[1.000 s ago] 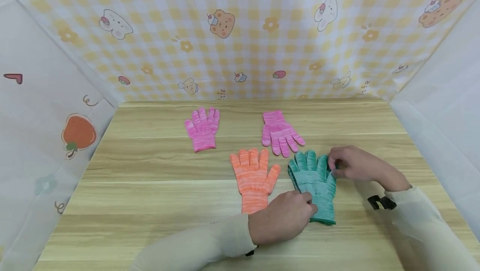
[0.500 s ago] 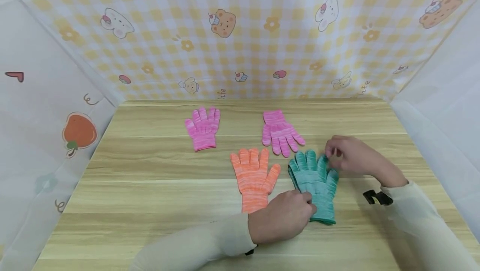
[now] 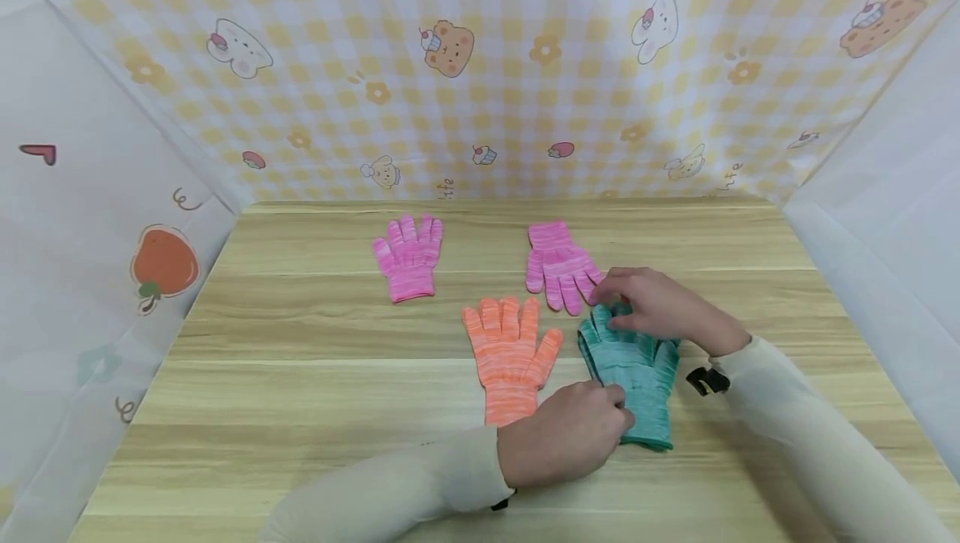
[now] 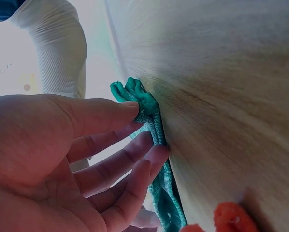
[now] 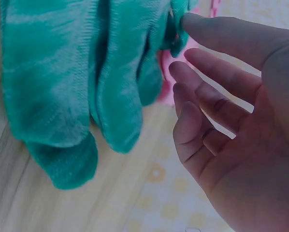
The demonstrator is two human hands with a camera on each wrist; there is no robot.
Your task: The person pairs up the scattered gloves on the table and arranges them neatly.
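Two green knit gloves (image 3: 633,389) lie stacked, fingers pointing away, cuffs toward me. The lower one shows only along the edges. My left hand (image 3: 566,434) holds their left edge near the cuff; in the left wrist view its thumb and fingers meet at the green fabric (image 4: 156,123). Over the glove fingers is my right hand (image 3: 660,305), thumb and fingers apart. In the right wrist view, its thumb tip touches or nearly touches a green fingertip (image 5: 179,41). An orange glove (image 3: 510,355) lies left of the green pair, its cuff partly behind my left hand.
Farther back on the wooden table (image 3: 300,409) lie a pink glove (image 3: 410,259) with fingers pointing away and another pink glove (image 3: 561,263) with fingers toward me. The latter's fingertips are close to my right hand. A checked cloth (image 3: 495,76) hangs behind the table.
My right hand has moved left, from the green glove's thumb across to its farther fingers. The green thumb now lies slightly farther right. My left hand has stayed in place.
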